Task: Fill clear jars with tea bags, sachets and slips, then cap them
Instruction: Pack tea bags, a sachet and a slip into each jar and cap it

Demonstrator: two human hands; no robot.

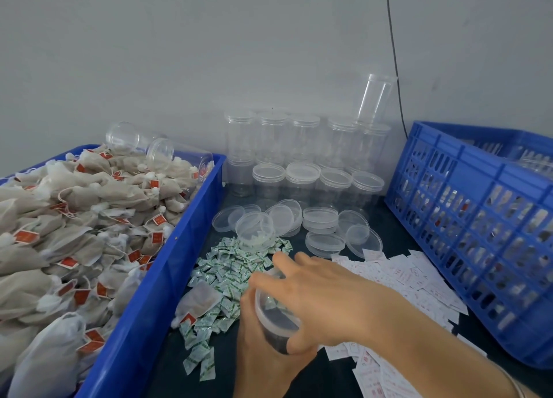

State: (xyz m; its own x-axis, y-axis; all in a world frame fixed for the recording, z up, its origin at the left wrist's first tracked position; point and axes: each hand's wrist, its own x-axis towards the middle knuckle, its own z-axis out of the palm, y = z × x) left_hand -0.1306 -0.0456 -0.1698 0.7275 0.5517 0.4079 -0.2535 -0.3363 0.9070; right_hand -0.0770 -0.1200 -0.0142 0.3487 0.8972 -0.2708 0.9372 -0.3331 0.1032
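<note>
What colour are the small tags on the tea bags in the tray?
The small paper tags are red, seen best in the head view.

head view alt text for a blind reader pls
A left hand grips a clear jar while the right hand reaches across it above green sachets and white slips. A blue tray of tea bags lies left, capped jars behind.

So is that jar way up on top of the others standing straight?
No, tipped. The top jar leans to the right, its base resting on the capped jars below.
</note>
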